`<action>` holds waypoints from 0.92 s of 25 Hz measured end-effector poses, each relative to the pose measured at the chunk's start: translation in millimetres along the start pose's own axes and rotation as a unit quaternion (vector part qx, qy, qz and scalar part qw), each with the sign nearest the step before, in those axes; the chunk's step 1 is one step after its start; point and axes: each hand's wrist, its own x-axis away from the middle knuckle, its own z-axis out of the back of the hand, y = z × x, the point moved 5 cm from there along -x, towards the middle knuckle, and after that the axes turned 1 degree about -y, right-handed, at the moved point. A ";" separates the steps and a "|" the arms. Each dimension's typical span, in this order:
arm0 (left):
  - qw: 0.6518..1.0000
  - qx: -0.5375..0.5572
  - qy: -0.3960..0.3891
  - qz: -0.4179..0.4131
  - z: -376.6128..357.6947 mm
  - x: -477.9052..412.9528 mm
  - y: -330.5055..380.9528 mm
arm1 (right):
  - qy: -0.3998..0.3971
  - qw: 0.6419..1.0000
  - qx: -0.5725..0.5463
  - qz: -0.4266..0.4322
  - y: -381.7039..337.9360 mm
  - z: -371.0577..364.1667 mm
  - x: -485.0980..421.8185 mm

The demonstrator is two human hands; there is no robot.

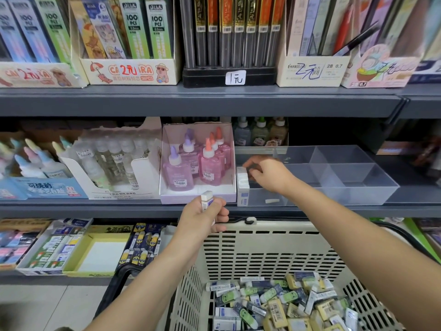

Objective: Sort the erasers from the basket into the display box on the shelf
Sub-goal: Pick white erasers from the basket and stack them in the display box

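Ahead, grey shelves (191,101) packed with stationery boxes (130,71); pale floor tiles (47,304).

Bare forearms (148,278), left hand (202,217), right hand (268,174)

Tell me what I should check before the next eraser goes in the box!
1. Left hand grips an eraser, ready to go: ok.
2. Right hand clear of the display box: not ok, it is over the left front compartment.
3. Row of white erasers stands upright against the box's left wall: ok.
4. Bare floor beside that row for more: ok.
5. What the right hand's fingers hold: cannot tell, too blurred.
6. Loose erasers left in the basket: ok, plenty.
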 end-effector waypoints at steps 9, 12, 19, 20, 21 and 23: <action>0.998 0.053 -0.027 0.007 -4.8 1.1 4.1 | -0.006 0.997 0.070 -0.010 -4.1 4.2 2.2; 0.996 0.068 -0.063 -0.018 -9.9 2.8 6.3 | 0.127 0.990 -0.039 0.046 -24.5 23.1 27.7; 0.994 0.061 -0.096 -0.004 -20.4 6.8 3.4 | -0.038 0.966 -0.233 0.106 -51.6 10.4 66.4; 0.996 -0.009 -0.082 -0.038 -16.5 5.7 4.9 | -0.025 0.965 -0.246 0.088 -45.4 18.1 63.4; 0.987 -0.121 -0.057 -0.091 -10.6 4.6 8.1 | -0.017 0.964 -0.257 0.069 -38.0 26.6 59.8; 0.913 -0.354 0.002 -0.200 -0.6 6.7 16.0 | 0.001 0.960 -0.276 0.041 -22.0 43.9 51.2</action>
